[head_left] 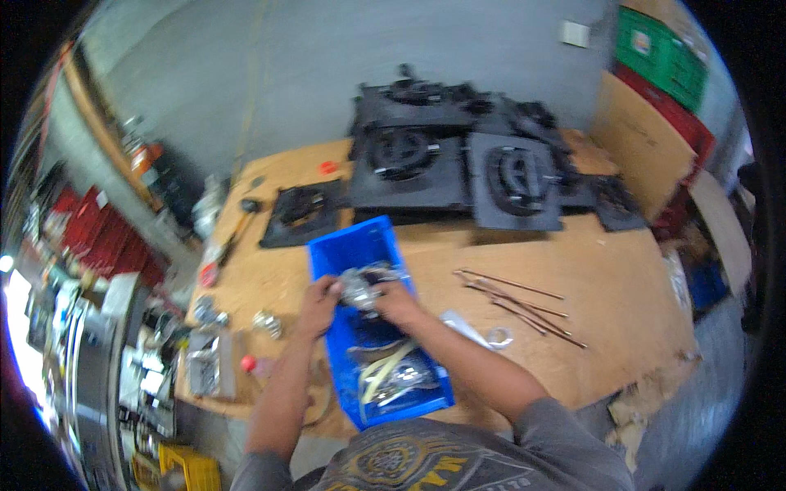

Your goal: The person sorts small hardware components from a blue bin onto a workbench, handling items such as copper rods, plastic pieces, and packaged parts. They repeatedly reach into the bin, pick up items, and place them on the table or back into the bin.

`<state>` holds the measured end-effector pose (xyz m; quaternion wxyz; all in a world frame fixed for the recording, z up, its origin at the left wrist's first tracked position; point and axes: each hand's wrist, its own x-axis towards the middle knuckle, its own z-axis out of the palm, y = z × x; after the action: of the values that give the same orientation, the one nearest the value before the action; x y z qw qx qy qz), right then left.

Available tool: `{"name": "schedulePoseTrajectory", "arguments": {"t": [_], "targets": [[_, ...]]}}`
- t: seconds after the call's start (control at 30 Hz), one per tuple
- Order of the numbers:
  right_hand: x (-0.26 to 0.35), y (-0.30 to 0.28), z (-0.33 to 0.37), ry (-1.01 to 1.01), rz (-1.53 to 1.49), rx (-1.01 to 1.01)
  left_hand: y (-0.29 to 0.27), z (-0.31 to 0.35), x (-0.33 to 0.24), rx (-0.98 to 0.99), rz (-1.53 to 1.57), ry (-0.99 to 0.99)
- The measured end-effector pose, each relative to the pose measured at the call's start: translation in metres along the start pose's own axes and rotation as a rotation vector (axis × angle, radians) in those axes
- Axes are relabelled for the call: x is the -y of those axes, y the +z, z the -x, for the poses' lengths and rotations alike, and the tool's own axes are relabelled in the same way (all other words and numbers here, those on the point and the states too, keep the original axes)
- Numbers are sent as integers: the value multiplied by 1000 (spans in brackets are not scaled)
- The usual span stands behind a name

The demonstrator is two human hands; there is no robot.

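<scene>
A long blue plastic bin stands on the wooden table in front of me. Over its middle I hold a crinkled, shiny clear plastic bag; its contents are too blurred to tell. My left hand pinches the bag's left side at the bin's left wall. From the right, my right hand reaches over the wall and grips the other side, fingers partly hidden by the plastic. Deeper in the bin is something dark. At the near end lie more clear plastic bags and a pale yellowish strip.
Black panels with round fittings are stacked along the table's back. Several thin copper-coloured rods and a white tape roll lie right of the bin. Small bagged parts and a hammer are on the left.
</scene>
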<state>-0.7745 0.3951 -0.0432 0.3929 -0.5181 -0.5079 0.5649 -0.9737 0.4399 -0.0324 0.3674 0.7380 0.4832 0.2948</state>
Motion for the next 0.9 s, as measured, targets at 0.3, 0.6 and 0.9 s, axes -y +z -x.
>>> {"name": "schedulePoseTrajectory", "arguments": {"t": [0.3, 0.6, 0.9], "targets": [[-18, 33, -35, -302, -169, -104, -15, 18, -8, -132, -252, 101], [-1, 25, -13, -265, 4, -211, 9, 37, -45, -334, -193, 32], [-15, 24, -23, -355, 49, -242, 3, 23, -11, -291, -63, 62]]}}
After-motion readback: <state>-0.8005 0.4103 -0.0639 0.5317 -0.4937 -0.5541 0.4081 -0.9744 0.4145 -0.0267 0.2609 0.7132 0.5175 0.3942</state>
